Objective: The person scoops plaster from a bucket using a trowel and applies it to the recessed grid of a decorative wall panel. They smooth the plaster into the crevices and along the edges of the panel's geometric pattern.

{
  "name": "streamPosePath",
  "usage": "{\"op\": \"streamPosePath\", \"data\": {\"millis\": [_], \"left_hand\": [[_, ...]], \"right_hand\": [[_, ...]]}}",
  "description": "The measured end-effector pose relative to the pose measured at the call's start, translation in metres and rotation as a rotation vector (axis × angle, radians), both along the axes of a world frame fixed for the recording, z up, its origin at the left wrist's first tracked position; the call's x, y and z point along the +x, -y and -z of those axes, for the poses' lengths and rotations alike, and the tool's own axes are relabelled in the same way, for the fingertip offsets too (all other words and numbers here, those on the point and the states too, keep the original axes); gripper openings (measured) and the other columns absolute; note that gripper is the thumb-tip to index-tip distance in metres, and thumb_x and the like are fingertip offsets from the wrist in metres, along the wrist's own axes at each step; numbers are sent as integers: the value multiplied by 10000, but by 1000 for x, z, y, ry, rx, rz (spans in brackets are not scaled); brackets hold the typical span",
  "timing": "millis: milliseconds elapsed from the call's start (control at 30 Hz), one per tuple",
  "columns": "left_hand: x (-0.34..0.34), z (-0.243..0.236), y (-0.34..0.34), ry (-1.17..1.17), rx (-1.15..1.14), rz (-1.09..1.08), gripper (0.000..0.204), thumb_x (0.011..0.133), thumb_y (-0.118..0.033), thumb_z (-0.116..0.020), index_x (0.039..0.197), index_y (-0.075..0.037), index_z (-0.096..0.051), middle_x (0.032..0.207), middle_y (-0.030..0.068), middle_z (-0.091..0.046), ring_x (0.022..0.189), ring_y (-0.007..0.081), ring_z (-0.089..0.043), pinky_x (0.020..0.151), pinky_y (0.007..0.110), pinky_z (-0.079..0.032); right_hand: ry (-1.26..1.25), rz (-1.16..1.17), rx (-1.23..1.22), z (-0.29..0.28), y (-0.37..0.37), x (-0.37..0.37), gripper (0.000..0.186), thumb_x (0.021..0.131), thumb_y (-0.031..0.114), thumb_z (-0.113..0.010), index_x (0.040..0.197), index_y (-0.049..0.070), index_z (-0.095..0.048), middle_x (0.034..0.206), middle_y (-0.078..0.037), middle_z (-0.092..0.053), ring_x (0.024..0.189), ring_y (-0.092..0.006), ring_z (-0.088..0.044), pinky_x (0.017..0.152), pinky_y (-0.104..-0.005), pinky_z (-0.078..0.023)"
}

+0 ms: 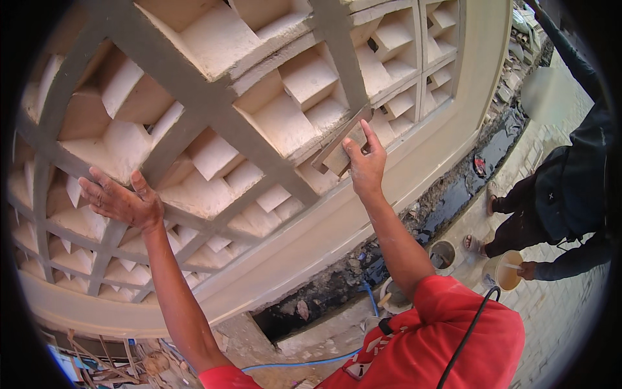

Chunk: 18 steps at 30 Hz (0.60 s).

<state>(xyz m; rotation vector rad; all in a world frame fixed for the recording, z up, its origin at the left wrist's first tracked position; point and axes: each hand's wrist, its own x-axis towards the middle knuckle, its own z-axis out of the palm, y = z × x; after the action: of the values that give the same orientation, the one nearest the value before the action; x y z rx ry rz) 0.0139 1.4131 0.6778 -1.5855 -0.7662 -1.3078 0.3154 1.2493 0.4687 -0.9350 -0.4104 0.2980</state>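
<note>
The right hand (369,165) is closed around a flat trowel (337,155) positioned at a grey band (348,65) of the pale lattice wall (275,120), right of centre, while the left hand (126,201), fingers spread wide, is at the lattice's left portion, its contact undetermined.

The right hand (368,162) grips a flat trowel (338,154) at the lattice wall (201,107). The left hand (129,202) is spread at the wall, farther left. To the right, another person (570,194) holds a stick (512,266) in a bucket (491,271).
</note>
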Motion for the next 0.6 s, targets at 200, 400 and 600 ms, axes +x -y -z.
{"op": "streamPosePath", "data": {"millis": [200,400,600], "left_hand": [[-5,-3,7,2,-11,10,812,910,-665,-287,1476,-83,-260,1538,195,-150,1405,409,-149,1090,587,-119],[1,0,2,14,-3,21,805,903,-667,-315,1468,-94,-287,1526,207,-177,1397,414,-166,1086,589,-137],[-2,-2,1,-8,30,17,793,900,-653,-352,1461,-94,-304,1512,222,-201,1383,419,-198,1073,591,-170]], "right_hand": [[119,-51,-199,-1,1,-5,598,777,133,-645,1294,-107,-465,1170,-224,-591,1077,-237,-576,938,-335,-447],[379,-73,-358,26,42,5,516,779,81,-632,1271,-41,-533,987,-116,-622,856,-137,-581,779,-263,-489],[159,-60,-258,5,44,49,536,733,136,-642,1225,-59,-562,1078,-204,-626,924,-232,-610,839,-326,-484]]}}
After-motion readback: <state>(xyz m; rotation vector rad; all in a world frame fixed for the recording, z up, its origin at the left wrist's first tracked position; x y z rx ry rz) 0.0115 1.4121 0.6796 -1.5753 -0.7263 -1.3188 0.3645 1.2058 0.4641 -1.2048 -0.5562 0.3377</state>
